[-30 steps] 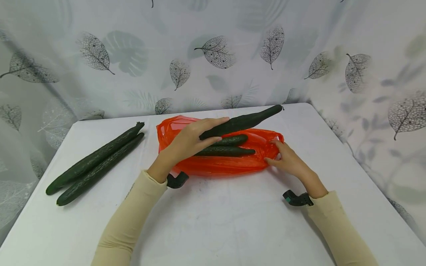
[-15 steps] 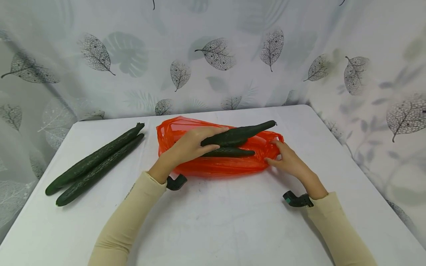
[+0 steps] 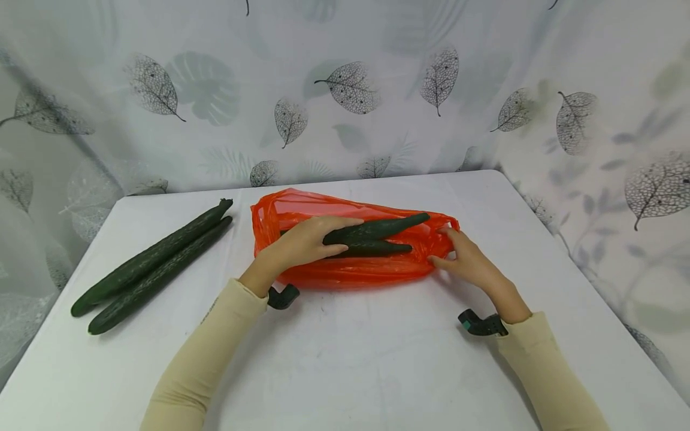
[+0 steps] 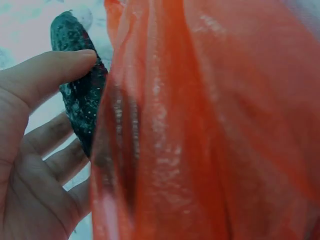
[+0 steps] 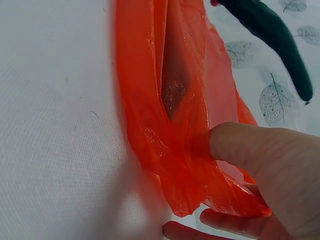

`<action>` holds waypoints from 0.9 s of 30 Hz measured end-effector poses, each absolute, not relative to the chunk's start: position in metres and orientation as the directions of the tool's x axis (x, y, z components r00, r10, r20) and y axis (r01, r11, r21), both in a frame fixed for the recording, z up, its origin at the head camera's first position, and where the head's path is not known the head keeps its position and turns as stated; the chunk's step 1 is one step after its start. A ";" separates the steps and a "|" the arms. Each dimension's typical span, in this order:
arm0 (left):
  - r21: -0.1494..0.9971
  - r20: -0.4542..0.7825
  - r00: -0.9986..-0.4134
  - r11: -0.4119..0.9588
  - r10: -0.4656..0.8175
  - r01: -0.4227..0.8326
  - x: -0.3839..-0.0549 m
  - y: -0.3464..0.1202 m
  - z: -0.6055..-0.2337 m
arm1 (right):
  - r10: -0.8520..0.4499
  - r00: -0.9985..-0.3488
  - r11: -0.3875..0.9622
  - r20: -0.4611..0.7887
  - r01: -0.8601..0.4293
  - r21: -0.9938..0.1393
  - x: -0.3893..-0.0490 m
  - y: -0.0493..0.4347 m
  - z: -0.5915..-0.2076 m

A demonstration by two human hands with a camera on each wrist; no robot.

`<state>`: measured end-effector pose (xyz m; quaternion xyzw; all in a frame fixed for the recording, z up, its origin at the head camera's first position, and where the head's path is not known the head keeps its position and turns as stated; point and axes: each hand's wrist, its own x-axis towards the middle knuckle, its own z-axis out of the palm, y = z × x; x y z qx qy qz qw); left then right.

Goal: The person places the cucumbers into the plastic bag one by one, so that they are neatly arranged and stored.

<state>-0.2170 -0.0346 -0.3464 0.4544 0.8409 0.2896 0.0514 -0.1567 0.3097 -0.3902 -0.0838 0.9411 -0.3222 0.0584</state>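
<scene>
Centre frame: left hand [image 3: 302,242] grips cucumber [image 3: 390,226] at mouth of red bag [image 3: 350,276], near end hidden by the hand. Right hand [image 3: 470,258] pinches bag's right end. Left cuff [image 3: 237,299] marks too small to read; sleeves [image 3: 188,371] cut off at bottom edge.

Soft, even light — pale glints on the red bag [image 4: 167,145].

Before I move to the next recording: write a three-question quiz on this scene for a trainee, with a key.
1. Which hand holds a cucumber? A: left. B: right. C: neither.
2. True or false: the right hand touches the red plastic bag.
3. How many cucumbers lie on the white table outside the bag?

Key:
1. A, the left hand.
2. True; it holds the bag's edge.
3. Two, side by side.
</scene>
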 end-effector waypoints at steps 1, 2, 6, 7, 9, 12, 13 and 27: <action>0.535 0.164 -0.585 0.427 0.795 0.730 -0.218 -0.034 -0.347 | -0.196 -0.979 0.777 -0.053 -0.122 -0.617 -0.157 0.310 -0.390; 0.535 0.151 -0.587 0.434 0.795 0.725 -0.219 -0.034 -0.348 | -0.196 -0.979 0.776 -0.050 -0.124 -0.618 -0.156 0.309 -0.389; 0.549 0.097 -0.609 0.469 0.787 0.692 -0.220 -0.033 -0.351 | -0.194 -0.980 0.775 -0.051 -0.121 -0.621 -0.156 0.309 -0.388; 0.553 0.084 -0.618 0.479 0.782 0.681 -0.221 -0.033 -0.352 | -0.194 -0.980 0.774 -0.051 -0.121 -0.621 -0.156 0.309 -0.388; 0.558 0.058 -0.633 0.501 0.772 0.662 -0.221 -0.032 -0.352 | -0.194 -0.980 0.775 -0.051 -0.122 -0.620 -0.156 0.309 -0.388; 0.558 0.023 -0.643 0.524 0.765 0.644 -0.221 -0.031 -0.353 | -0.194 -0.980 0.776 -0.052 -0.121 -0.619 -0.156 0.309 -0.388; 0.553 0.009 -0.644 0.533 0.765 0.640 -0.222 -0.031 -0.354 | -0.194 -0.980 0.775 -0.052 -0.120 -0.620 -0.156 0.309 -0.387; 0.483 -0.133 -0.601 0.581 0.788 0.655 -0.221 -0.025 -0.361 | -0.199 -0.978 0.776 -0.055 -0.123 -0.618 -0.156 0.309 -0.387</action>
